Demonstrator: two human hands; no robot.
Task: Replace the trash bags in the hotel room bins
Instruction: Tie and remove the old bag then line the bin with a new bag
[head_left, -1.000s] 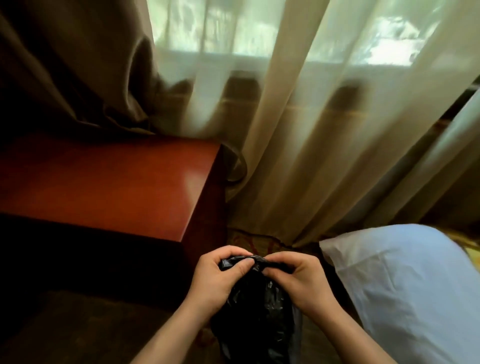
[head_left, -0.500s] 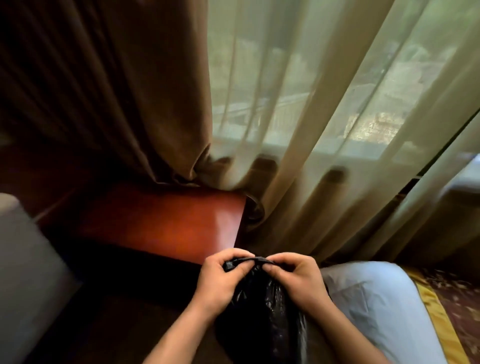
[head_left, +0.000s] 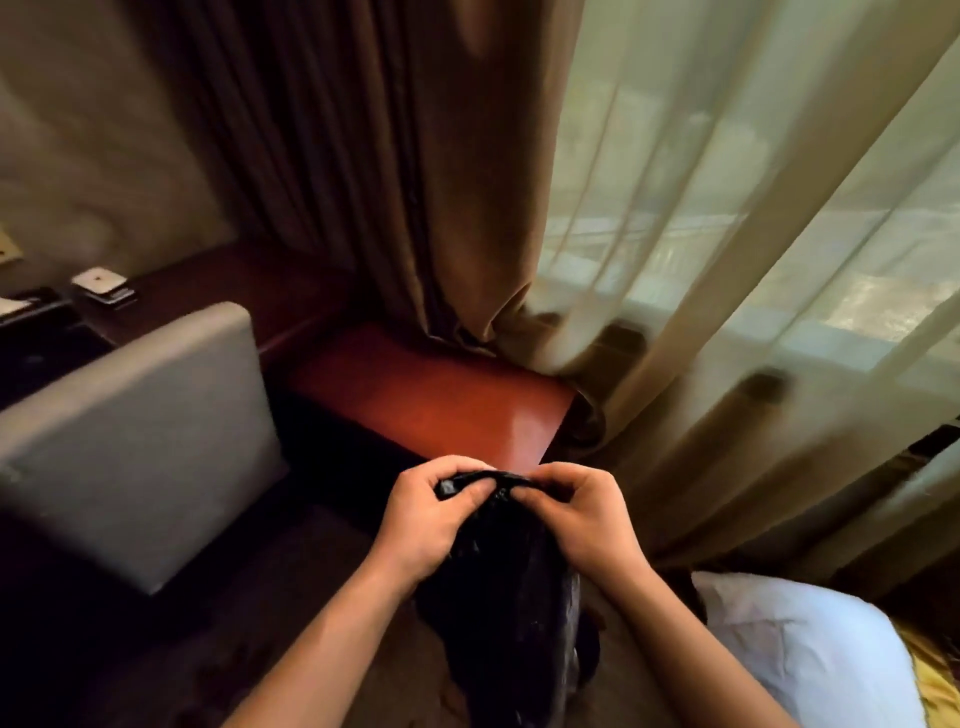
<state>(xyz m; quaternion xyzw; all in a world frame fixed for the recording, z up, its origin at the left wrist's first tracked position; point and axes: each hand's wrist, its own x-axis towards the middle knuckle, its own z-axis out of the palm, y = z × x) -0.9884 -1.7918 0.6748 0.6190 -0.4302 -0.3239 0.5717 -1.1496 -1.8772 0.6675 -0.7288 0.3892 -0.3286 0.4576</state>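
A grey chair back (head_left: 140, 441) stands left, beside a red-brown wooden table (head_left: 431, 400). Low centre, the left hand (head_left: 431, 519) and right hand (head_left: 582, 514) each pinch the top edge of the black trash bag (head_left: 504, 623), which hangs between them. A white pillow (head_left: 810, 654) lies right.
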